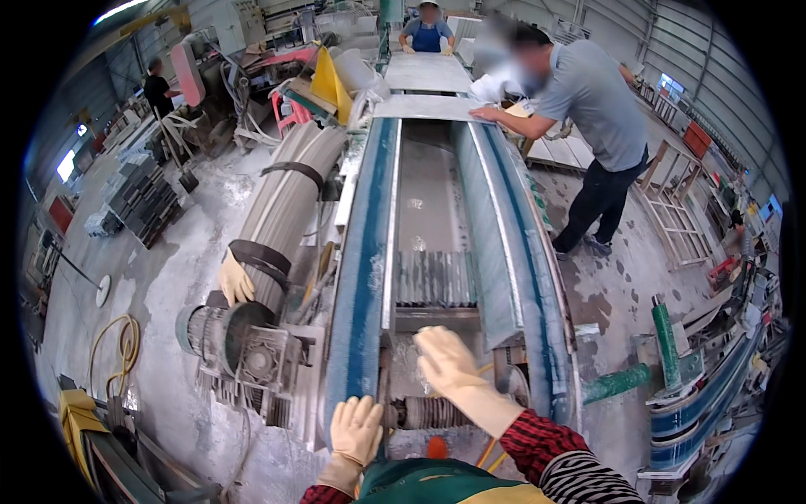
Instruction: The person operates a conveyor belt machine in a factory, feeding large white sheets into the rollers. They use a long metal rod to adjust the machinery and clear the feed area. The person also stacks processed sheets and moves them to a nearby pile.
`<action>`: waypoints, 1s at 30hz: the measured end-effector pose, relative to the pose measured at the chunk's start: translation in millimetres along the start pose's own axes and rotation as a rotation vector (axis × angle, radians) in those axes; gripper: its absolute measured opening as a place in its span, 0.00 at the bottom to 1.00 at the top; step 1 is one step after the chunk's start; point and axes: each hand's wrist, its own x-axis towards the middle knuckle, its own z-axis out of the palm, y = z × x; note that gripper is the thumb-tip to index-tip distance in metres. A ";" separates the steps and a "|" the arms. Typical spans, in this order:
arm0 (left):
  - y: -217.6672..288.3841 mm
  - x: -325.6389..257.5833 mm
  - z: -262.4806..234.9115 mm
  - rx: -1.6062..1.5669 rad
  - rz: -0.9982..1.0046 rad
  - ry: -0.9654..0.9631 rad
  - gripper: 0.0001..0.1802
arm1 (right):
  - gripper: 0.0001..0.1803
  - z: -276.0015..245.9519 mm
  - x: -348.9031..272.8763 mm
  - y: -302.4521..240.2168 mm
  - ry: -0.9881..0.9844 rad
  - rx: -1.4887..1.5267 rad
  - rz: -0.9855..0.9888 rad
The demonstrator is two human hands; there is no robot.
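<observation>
Both my hands wear cream rubber gloves. My left hand [356,430] lies on the near end of the left blue rail [361,277], its fingers flat and holding nothing. Over the gap between the two rails is my right hand [449,365], fingers stretched out and nothing visible in it. The right blue rail [527,244] runs beside it. Farther along, a pale flat slab [424,107] lies across both rails, with another pale slab [428,74] behind it. A person in a grey shirt [598,92] leans in from the right, a hand at the nearer slab's edge.
A motor [220,336] stands left of the rails, near a spare glove [236,279] on a strapped grey bundle [281,193]. Beneath the rails is a ribbed roller [432,413]. Another person [426,35] stands at the far end. Green posts [666,340] stand at right.
</observation>
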 end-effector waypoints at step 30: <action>2.8 3.6 -2.5 -0.096 0.023 0.141 0.28 | 0.28 -126.7 -168.7 118.6 -0.064 -0.534 0.396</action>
